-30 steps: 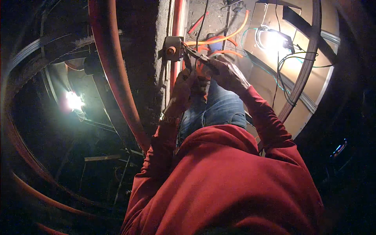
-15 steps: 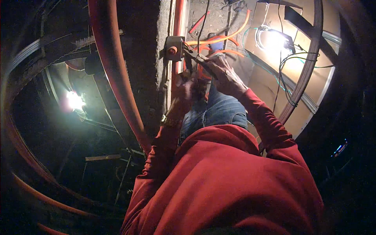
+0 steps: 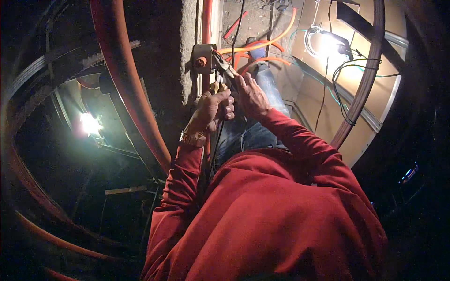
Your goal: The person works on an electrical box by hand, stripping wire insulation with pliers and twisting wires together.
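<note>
A small grey junction box (image 3: 203, 65) with an orange round plug on its front is fixed to an upright post. My right hand (image 3: 253, 96) is closed on a pair of pliers (image 3: 228, 69), whose jaws reach the box's right side, among wire ends there. Just below the box, my left hand (image 3: 212, 112) is closed with its fingers curled. A thin black cable (image 3: 219, 139) runs down from under that fist, and I take it to be what the hand grips. Small pale tips show above its thumb; what they are is unclear.
Orange conduits (image 3: 267, 44) spread behind the box, over rough ground. A bright work lamp (image 3: 330, 46) shines at the right by tan boards (image 3: 309, 100), with black cables looped on a curved pole (image 3: 363, 93). A thick orange pipe (image 3: 124, 70) passes at left, before a second lamp (image 3: 90, 124).
My left hand, blurred before, now shows clearly, slightly lower and further left. My right hand has come down a little with the pliers still at the box. The whole view has shifted slightly.
</note>
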Demonstrator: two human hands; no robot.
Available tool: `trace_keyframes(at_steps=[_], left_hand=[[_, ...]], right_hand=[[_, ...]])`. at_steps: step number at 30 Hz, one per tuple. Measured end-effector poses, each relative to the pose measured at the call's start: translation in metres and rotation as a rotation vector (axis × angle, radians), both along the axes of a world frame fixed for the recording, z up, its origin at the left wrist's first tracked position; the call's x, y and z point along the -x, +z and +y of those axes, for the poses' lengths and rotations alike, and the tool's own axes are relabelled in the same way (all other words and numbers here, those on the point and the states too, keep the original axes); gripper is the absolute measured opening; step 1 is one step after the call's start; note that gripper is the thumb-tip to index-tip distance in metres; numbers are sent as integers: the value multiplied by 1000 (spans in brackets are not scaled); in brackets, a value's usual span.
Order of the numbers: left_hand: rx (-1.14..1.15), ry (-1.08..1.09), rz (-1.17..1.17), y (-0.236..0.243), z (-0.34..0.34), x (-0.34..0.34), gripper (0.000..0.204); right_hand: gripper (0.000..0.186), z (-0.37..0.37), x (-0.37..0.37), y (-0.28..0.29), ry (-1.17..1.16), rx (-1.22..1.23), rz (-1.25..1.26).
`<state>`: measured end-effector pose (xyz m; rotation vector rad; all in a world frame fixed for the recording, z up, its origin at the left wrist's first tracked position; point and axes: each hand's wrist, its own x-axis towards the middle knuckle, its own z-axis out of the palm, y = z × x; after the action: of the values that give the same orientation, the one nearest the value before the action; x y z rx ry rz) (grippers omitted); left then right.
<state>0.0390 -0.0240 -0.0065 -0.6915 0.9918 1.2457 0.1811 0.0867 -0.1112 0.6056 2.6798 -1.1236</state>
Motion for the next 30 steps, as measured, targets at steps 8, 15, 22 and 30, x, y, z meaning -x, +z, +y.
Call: trace_keyframes(at_steps=[8, 15, 22, 30], left_hand=[[141, -669, 973, -21, -5, -11, 11], [97, -508, 625, -29, -7, -15, 10], [75, -484, 584, -35, -16, -15, 14], [-52, -106, 237, -18, -7, -5, 18]], right_hand=[[41, 34, 8, 17, 66, 25, 62], [48, 96, 28, 23, 395, 130, 126], [79, 142, 46, 20, 651, 345, 52], [64, 126, 34, 11, 464, 369, 28]])
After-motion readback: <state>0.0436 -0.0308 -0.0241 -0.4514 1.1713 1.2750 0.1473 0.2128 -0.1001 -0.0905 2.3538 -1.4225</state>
